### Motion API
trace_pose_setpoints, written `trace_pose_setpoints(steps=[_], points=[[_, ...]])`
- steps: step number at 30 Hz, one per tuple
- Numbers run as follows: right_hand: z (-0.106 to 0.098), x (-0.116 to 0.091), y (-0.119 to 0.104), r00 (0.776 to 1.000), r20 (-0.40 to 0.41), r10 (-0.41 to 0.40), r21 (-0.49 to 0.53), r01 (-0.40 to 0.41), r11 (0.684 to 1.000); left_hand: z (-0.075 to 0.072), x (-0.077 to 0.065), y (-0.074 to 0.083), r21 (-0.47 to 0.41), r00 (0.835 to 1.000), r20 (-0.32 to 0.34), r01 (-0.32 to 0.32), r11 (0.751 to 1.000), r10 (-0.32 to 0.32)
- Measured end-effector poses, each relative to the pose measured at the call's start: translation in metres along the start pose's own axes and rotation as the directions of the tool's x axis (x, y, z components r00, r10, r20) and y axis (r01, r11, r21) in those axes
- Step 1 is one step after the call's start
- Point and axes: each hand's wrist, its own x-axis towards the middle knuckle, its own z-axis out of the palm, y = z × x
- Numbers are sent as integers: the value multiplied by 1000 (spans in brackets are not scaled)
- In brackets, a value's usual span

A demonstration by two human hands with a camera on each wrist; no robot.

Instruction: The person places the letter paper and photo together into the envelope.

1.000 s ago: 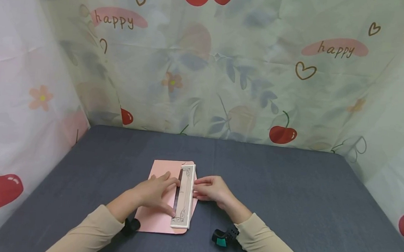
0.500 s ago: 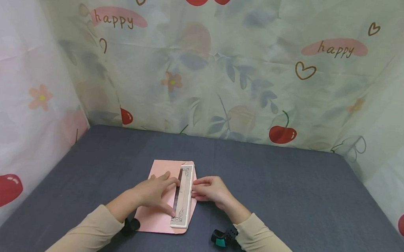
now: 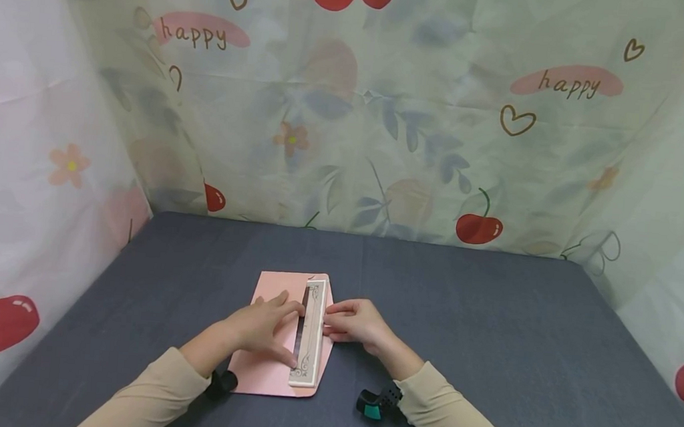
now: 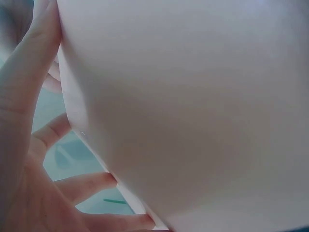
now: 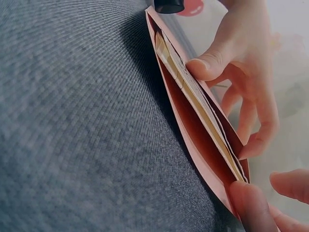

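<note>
A pink envelope lies flat on the table, its mouth facing right. At that mouth sits a thick stack of cream paper sheets with scroll ornaments at the corners. My left hand grips the upper panel's edge, thumb and index finger spread apart along it. A dark gap shows between that panel and the stack. The right hand touches the stack's outer edge with extended fingertips. From the right wrist, the stack's layered yellowish edge shows between the two pink panels, the thumb covering part of it.
A dark grey cloth covers the table. Patterned fabric curtains with cherries and hearts stand behind and at both sides. Black wrist devices sit below the hands, the right one with a teal patch.
The stack's right edge and my right fingertips have shifted slightly left, so more of the pink mouth edge shows. My left hand stays in place.
</note>
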Motion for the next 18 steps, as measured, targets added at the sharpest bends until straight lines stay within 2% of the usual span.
trace_pose_setpoints(steps=[18], points=[[3, -1, -2, 1000, 10, -3, 9, 3, 1000, -2, -2, 1, -18, 1000, 2, 7, 1000, -7]])
